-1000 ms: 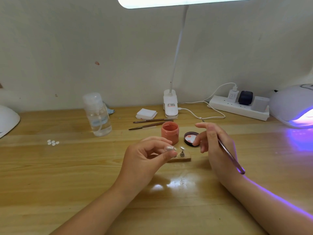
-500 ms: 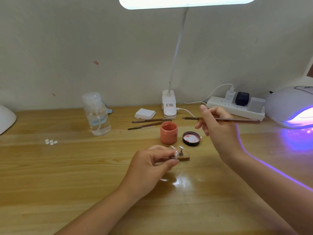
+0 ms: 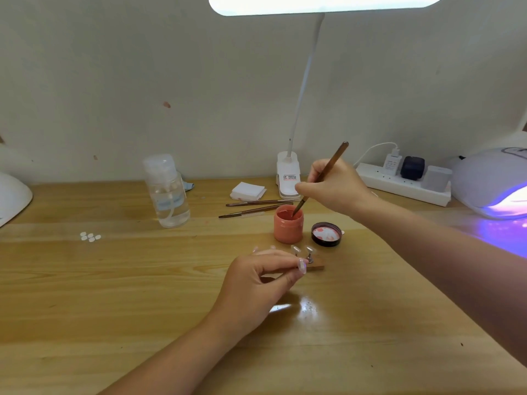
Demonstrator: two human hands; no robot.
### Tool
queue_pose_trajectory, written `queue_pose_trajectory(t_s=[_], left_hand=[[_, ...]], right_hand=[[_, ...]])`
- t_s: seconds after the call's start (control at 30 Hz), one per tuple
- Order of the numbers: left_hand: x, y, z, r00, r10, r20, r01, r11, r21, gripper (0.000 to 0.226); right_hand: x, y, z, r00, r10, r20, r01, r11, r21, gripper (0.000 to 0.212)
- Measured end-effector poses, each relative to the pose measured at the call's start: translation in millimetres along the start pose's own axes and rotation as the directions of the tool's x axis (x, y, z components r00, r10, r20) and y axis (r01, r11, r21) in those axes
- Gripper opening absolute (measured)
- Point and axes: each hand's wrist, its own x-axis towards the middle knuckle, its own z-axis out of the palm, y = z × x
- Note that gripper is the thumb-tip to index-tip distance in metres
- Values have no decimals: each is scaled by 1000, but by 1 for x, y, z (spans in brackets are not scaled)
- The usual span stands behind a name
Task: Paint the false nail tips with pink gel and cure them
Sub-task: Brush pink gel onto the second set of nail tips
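head view: one camera only, all below from it.
right hand (image 3: 335, 187): pinches the brush (image 3: 322, 178) mid-shaft, bristle end dipped into the open gel jar (image 3: 288, 225).
left hand (image 3: 258, 277): fingers curled, pinching the small wooden holder (image 3: 315, 267) by its near-left end, pressed down on the bench (image 3: 114, 295).
nail tips (image 3: 302, 249): two clear tips on metal stems standing on the holder, mid-bench, just in front of the jar; look unpainted, no pink visible on them.
spare tips (image 3: 90, 236): small cluster of clear tips toward the left edge, well apart from the holder.
gel: salmon-pink, opaque; jar uncapped, black lid (image 3: 326, 234) lying inside-up just right of it, smeared pink.
cure lamp (image 3: 496, 183): at right edge, glowing violet, nothing seen inside.
step: loading brush, I judge.
do it well: take a small bead only, wipe excess on jar rim, keep holder pinned flat, stroke base to tip thin and even, keep gel off stems.
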Motion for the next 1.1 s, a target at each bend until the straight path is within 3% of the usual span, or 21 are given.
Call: queue_pose_trajectory(t_s=[0.2, 0.5, 0.83, 1.1], left_hand=[[0, -1, 0, 1000, 4, -6, -4, 1000, -8, 15], [-1, 1, 1, 1000, 6, 2, -6, 999, -45, 13], [0, 2, -1, 1000, -4, 8, 4, 1000, -31, 15], [-4, -2, 0, 996, 32, 87, -37, 998, 55, 15]], right_hand=[[7, 1, 13, 993, 9, 115, 2, 995, -99, 27], [15, 1, 22, 982, 59, 177, -27, 983, -179, 28], [20, -2, -10, 998, 63, -4, -63, 998, -21, 31], [15, 6, -16, 992, 125, 12, -125, 992, 33, 29]])
